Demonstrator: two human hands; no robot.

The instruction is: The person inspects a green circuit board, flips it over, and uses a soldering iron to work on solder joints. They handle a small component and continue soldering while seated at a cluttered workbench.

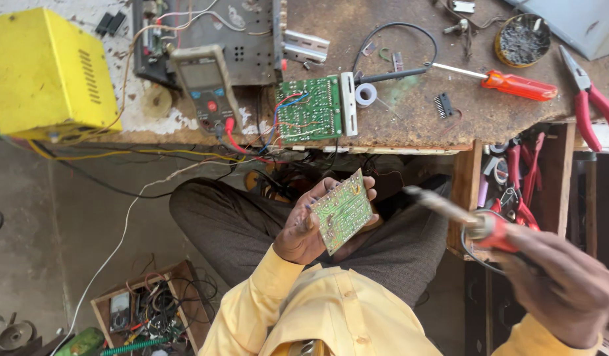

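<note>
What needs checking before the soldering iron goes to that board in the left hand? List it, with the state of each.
1. Board grip: left hand holds the small green circuit board by its edges, solder side toward the camera. Ok.
2. Iron grip: right hand grasps the red-handled soldering iron. Ok.
3. Tip clearance: the tip is apart from the board, not touching it. Ok.
4. Tip condition: blurred. Cannot tell.
5. Solder within reach: a solder spool lies on the bench, in neither hand. Not ok.
6. Board support: held over the lap, off the bench. Not ok.
</note>
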